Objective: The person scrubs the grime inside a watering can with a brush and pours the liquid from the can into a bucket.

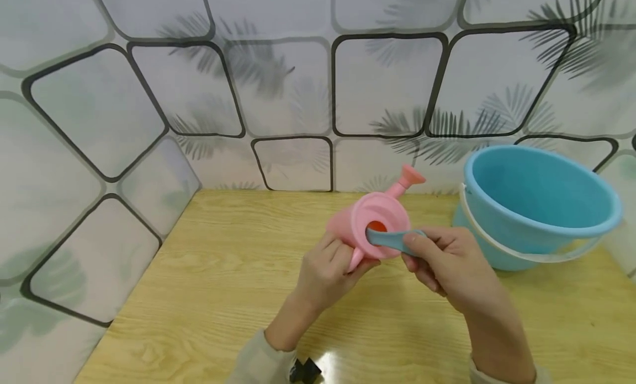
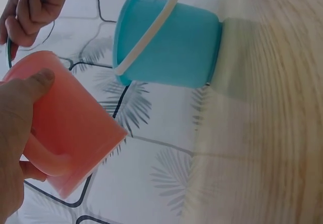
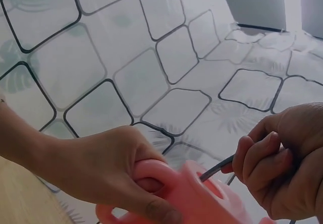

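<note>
A pink toy watering can (image 1: pixel 383 208) is tilted in the air, its top opening towards the head camera and its sprinkler spout pointing up and right. My left hand (image 1: pixel 325 271) grips it by the handle, the thumb lying against the body in the left wrist view. Between thumb and fingers, my right hand (image 1: pixel 454 268) pinches a slim blue-grey tool (image 1: pixel 392 239). The tool's far end reaches into the can's opening, where something orange-red shows. That end is hidden, so I cannot tell what kind of tool it is.
A light blue bucket (image 1: pixel 502 221) with a white handle (image 1: pixel 526 257) stands on the right of the wooden table (image 1: pixel 199 284), beyond my right hand. Patterned walls (image 1: pixel 283 86) rise at the back and left.
</note>
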A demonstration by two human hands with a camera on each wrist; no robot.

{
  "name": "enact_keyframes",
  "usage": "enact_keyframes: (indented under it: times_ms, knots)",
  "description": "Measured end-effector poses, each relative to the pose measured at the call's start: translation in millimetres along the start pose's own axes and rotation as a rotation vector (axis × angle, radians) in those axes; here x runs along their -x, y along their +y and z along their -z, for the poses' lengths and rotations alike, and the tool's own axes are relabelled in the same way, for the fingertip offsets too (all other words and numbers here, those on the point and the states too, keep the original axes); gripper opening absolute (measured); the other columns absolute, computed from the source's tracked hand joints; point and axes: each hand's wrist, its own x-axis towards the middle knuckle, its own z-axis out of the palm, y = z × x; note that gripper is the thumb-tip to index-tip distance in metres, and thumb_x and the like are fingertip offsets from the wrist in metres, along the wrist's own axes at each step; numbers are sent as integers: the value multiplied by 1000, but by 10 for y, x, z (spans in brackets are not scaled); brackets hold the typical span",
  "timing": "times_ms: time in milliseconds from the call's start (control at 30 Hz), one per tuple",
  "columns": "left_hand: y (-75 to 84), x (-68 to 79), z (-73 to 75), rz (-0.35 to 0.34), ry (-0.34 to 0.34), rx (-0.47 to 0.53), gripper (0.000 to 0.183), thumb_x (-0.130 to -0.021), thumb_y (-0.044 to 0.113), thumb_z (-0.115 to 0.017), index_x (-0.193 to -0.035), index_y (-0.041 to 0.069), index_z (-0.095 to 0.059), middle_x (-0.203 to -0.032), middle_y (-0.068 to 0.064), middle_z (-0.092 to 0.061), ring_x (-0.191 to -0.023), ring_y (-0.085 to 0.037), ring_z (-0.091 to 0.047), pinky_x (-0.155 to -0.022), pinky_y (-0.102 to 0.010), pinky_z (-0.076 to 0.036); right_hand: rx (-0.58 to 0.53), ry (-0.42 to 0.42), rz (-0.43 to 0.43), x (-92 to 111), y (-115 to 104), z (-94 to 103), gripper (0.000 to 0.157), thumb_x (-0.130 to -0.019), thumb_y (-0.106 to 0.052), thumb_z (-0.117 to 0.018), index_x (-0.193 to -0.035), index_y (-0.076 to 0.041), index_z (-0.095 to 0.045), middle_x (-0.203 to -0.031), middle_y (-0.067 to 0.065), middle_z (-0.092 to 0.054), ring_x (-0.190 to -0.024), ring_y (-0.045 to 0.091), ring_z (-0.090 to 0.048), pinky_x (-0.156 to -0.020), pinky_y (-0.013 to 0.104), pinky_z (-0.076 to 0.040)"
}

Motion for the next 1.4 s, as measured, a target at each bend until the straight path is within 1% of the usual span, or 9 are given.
enact_keyframes:
  times_ms: [133, 200, 367, 600, 733, 833, 1000, 1200, 1400]
  knots:
    - [24, 20, -9, -8, 3, -1, 44, -93, 38, -70, -65, 12, -46, -59, 3, -42, -57, -12, -45, -50, -11, -38, 18, -10, -81, -41, 22, -78, 34, -103, -14, -55, -72, 2, -57, -54, 0, -49, -38, 12, -34, -31, 31, -22]
    - [35, 30, -4, -3, 5, 5, 45, -93, 37, -70, -65, 12, -46, -59, 3, -41, -58, -13, -46, -50, -11, -37, 19, -6, -98, -38, 19, -84, 34, -102, -15, -56, -73, 2, -57, -54, 0, -49, -38, 11, -34, -31, 31, -22]
    - [55, 38, 10, -7, -2, -1, 45, -92, 37, -71, -66, 12, -45, -59, 3, -40, -58, -13, -45, -52, -11, -36, -27, 28, -75, 1, -3, -44, 35, -103, -14, -55, -72, 3, -57, -50, 2, -45, -37, 17, -30, -30, 32, -18]
    - [81, 21, -21, -18, 7, -16, 43, -94, 35, -69, -66, 12, -46, -59, 3, -40, -58, -13, -46, -52, -11, -36, -122, 20, -111, -32, 50, -84, 32, -102, -12, -55, -74, 2, -61, -56, 0, -54, -38, 12, -35, -32, 33, -21]
    - [71, 23, -25, 4, 8, -34, 44, -93, 36, -70, -67, 11, -46, -60, 2, -41, -59, -15, -48, -51, -12, -38, -215, 32, -48, 24, 36, -12, 32, -104, -8, -51, -75, 0, -62, -55, 0, -52, -37, 19, -28, -33, 35, -13]
    - [72, 21, -21, 0, 2, -43, 44, -94, 36, -69, -66, 12, -46, -59, 2, -41, -58, -14, -47, -49, -12, -37, -242, 25, -44, 36, 50, -23, 31, -104, -6, -50, -76, 0, -62, -55, 0, -53, -37, 20, -27, -33, 35, -12]
    - [59, -5, -40, -18, 5, -50, 44, -96, 35, -66, -65, 11, -46, -58, 2, -40, -58, -14, -47, -50, -12, -34, -185, -1, -94, -12, 55, -100, 26, -100, -6, -55, -75, 0, -61, -57, 0, -54, -36, 15, -32, -32, 35, -17]
    - [8, -26, -36, -36, 9, -57, 46, -97, 35, -65, -65, 11, -43, -58, 2, -39, -57, -15, -46, -50, -14, -35, -206, -19, -49, 3, 23, -51, 27, -100, -2, -54, -73, -1, -60, -54, -1, -49, -36, 20, -28, -31, 36, -15]
    - [-2, -18, -37, -30, 6, -42, 46, -97, 35, -66, -64, 11, -44, -57, 2, -39, -57, -15, -46, -50, -15, -36, -236, -3, -120, -24, 68, -138, 26, -100, -4, -55, -75, -2, -61, -59, 0, -56, -37, 9, -40, -33, 22, -29]
